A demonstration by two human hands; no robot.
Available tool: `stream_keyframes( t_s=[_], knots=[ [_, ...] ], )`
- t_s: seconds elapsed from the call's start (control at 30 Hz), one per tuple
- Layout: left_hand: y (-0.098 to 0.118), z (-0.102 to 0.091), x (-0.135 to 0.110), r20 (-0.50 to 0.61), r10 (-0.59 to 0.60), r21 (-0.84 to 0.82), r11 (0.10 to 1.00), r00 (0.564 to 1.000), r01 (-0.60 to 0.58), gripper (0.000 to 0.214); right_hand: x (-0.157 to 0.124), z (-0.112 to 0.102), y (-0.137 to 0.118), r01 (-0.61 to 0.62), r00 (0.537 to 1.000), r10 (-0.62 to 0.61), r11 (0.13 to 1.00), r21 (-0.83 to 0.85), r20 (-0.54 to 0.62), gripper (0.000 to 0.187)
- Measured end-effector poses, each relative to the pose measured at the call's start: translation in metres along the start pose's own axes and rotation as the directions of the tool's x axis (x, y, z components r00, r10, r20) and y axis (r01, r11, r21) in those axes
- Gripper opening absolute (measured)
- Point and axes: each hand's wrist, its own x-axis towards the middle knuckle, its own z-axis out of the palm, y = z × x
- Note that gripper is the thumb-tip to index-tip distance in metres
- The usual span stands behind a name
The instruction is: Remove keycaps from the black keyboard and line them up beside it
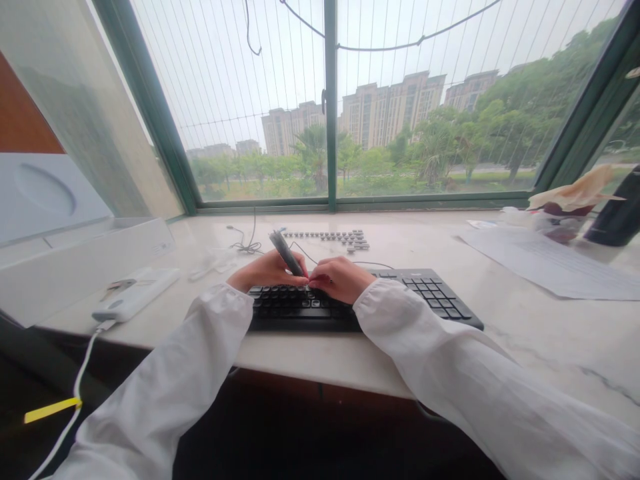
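A black keyboard (pixel 300 321) lies on the pale countertop in front of me, with some of its keys looking bare near the middle. My left hand (pixel 273 270) is closed around a dark grey, stick-shaped tool (pixel 286 252) that tilts up and to the left; its exact kind is unclear. My right hand (pixel 340 277) touches the left fingertips above the keys, its fingers pinched together. Whatever sits between those fingertips is too small to make out. Behind the keyboard, loose keycaps (pixel 345 237) stand in rows.
A white power strip (pixel 137 297) with a cable lies at left, beside a white box (pixel 95 267). A thin cord (pixel 247 247) is coiled behind my left hand. Printed paper (pixel 555 263) and a dark bottle (pixel 615 210) are at right. The window (pixel 330 133) rises behind the counter.
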Motion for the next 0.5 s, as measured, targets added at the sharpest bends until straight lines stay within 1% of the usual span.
stream_keyframes(
  t_s=[0.13,0.23,0.3,0.37,0.43,0.5],
  knots=[
    [0.005,-0.002,-0.001,-0.024,-0.006,0.004,1.000,1.000,0.006,0.032,0.000,-0.001,-0.007,-0.077,0.997,0.077,0.997,0.001,-0.022,0.015],
    [0.008,-0.003,-0.001,-0.058,0.001,-0.012,1.000,0.998,-0.002,0.037,0.001,-0.002,-0.011,-0.103,0.993,0.104,0.994,0.024,-0.056,0.017],
    [0.008,-0.004,-0.001,-0.046,0.003,-0.042,0.999,0.999,-0.004,0.036,0.001,-0.001,-0.014,-0.106,0.992,0.107,0.994,0.023,-0.069,0.020],
    [0.008,-0.006,-0.001,-0.036,-0.006,-0.065,0.998,0.999,0.004,0.033,0.001,0.001,-0.016,-0.137,0.989,0.137,0.991,0.014,-0.063,0.028],
    [0.008,-0.007,-0.001,-0.079,-0.009,-0.042,0.999,0.997,0.006,0.034,0.002,0.004,-0.018,-0.198,0.979,0.199,0.980,0.008,-0.048,0.036],
    [0.008,-0.008,-0.001,-0.161,0.011,0.014,1.000,0.987,-0.009,0.035,0.004,0.008,-0.021,-0.251,0.967,0.251,0.968,0.013,-0.036,0.041]
  ],
)
